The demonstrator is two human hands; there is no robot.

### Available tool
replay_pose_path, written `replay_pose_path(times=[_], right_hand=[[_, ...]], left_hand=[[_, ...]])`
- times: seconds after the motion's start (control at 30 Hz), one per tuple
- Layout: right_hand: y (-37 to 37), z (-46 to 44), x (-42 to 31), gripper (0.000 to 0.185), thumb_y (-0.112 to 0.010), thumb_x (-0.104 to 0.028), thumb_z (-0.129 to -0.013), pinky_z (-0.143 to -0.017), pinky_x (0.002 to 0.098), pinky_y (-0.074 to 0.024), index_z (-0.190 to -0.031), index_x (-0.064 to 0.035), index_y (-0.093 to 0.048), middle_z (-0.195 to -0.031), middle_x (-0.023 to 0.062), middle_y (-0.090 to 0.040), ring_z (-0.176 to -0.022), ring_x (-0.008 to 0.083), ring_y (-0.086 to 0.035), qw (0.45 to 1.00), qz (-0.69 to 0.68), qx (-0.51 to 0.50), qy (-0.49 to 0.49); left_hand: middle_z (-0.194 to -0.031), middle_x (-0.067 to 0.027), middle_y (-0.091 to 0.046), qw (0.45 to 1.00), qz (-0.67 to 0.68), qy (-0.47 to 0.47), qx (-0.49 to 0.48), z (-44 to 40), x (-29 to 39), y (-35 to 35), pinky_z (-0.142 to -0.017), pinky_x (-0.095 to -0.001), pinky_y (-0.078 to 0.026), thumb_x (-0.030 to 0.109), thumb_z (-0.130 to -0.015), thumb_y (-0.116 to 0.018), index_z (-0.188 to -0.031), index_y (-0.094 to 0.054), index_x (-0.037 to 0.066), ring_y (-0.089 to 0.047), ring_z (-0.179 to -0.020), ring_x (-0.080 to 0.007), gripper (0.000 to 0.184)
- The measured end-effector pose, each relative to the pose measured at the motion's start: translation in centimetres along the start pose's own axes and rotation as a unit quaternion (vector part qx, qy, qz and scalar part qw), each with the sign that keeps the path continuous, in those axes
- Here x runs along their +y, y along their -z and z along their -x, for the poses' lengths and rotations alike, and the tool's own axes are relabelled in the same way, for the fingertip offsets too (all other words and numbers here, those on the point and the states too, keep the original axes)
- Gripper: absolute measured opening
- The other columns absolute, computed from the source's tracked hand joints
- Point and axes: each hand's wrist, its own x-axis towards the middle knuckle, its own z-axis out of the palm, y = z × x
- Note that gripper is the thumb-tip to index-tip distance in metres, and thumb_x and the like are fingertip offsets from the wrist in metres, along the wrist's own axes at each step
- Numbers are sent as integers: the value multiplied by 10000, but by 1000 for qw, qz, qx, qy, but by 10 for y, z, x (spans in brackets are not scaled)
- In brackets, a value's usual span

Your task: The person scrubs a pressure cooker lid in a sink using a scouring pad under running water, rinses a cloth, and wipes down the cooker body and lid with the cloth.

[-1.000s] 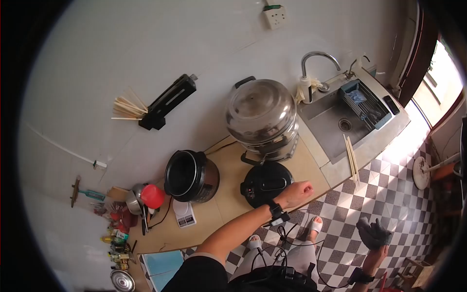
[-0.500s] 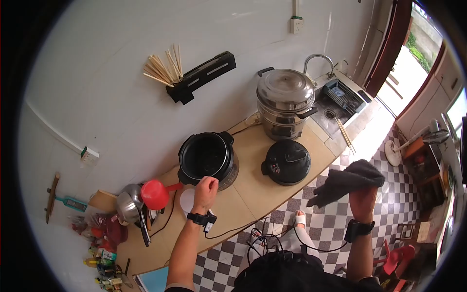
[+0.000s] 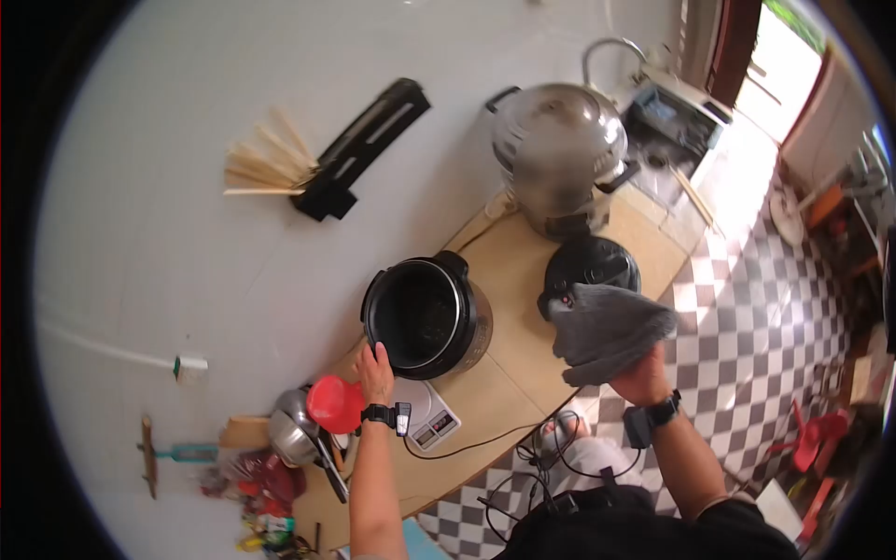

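Okay, so your black cooker (image 3: 479,327) stands open on the counter (image 3: 509,378), dark inside, bare surface between it and the lid (image 3: 595,259) near the front edge. The rumpled grey cloth (image 3: 607,331), held in your right hand (image 3: 642,376), now overlaps the lid in view. Your left hand (image 3: 375,378), curled before, has partly spread fingers at the cooker's rim; can't tell if it's gripping.

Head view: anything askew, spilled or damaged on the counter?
The pale wooden sticks look precarious: their ends seem to jut past the front edge of the pale counter. The round black lid lies off the black open-topped cooker, which seems normal. No spill or damage visible, though the picture is blurred.
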Motion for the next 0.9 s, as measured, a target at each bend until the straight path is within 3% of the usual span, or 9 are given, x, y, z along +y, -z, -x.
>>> replay_pose_path(times=[0.17, 0.3, 0.4, 0.43, 0.53, 0.63, 0.77, 0.83, 0.9], right_hand=[[53, -21, 81, 686, -485, -562, -1083, -1179, 457, -441, -1605, -125, -395, -1590, 70, -498, -1428, 238, -516, 997, -47, 54, -39], [96, -36, 160, 561, -422, -438, -1133, -1116, 344, -441, -1587, -108, -436, -1526, 40, -523, -1322, 175, -544, 986, -12, 93, -135], [67, -69, 192, 582, -374, -405, -1128, -1207, 347, -329, -1545, -8, -457, -1575, 103, -469, -1445, 209, -421, 977, 183, 107, -5], [78, -74, 200, 542, -423, -298, -1072, -1224, 405, -317, -1487, 45, -485, -1587, 204, -459, -1466, 292, -421, 910, 414, 19, 24], [71, -116, 232, 491, -443, -230, -1003, -1225, 495, -308, -1396, 51, -531, -1520, 305, -469, -1434, 447, -405, 765, 635, -62, 82], [51, -172, 238, 469, -485, -222, -985, -1207, 527, -322, -1372, 33, -560, -1461, 299, -517, -1392, 494, -423, 760, 582, 39, 286], [46, -200, 228, 455, -540, -203, -969, -1205, 523, -328, -1373, 3, -576, -1456, 266, -536, -1388, 476, -438, 795, 533, 76, 280], [42, -189, 233, 452, -553, -195, -966, -1202, 521, -335, -1377, -9, -577, -1453, 256, -541, -1386, 469, -447, 778, 543, 109, 298], [34, -155, 242, 460, -603, -159, -937, -1167, 530, -383, -1374, -15, -589, -1442, 247, -558, -1349, 466, -490, 783, 537, 134, 285]], left_hand=[[-1266, -347, -617, 982, -163, 57, -79, -13, 31, 11, -1051, -614, -403, 413, -1097, -448, -1185, -636, -116, -549, -1197, -550, 569], [-1241, -320, -660, 986, -109, 104, -73, -26, 0, 3, -1032, -545, -456, 436, -1099, -424, -1167, -639, -125, -619, -1146, -498, 605], [-1278, -202, -711, 916, 298, 269, -12, -36, -57, -24, -974, -422, -526, 393, -1091, -438, -1283, -642, -98, -678, -1102, -308, 565], [-1225, -175, -729, 982, 136, 123, -50, -38, -112, -43, -922, -441, -559, 361, -1076, -469, -1287, -674, -59, -693, -1040, -299, 513], [-1135, -130, -751, 885, 390, 256, 0, -28, -49, -40, -861, -386, -577, 272, -1030, -550, -1172, -745, -9, -702, -992, -248, 371], [-1134, -139, -745, 920, 327, 214, -27, -37, -109, -44, -836, -390, -587, 261, -1007, -581, -1167, -738, -28, -711, -979, -261, 366], [-1108, -138, -746, 899, 374, 225, -32, -29, -68, -37, -788, -408, -598, 279, -994, -600, -1143, -735, -48, -717, -966, -263, 385], [-1111, -146, -744, 866, 360, 347, -4, -24, -27, -29, -746, -413, -611, 293, -987, -606, -1161, -722, -56, -727, -937, -278, 407], [-1115, -160, -744, 887, 372, 273, -35, -32, -67, -35, -739, -413, -618, 302, -989, -607, -1172, -714, -58, -733, -928, -284, 418]])
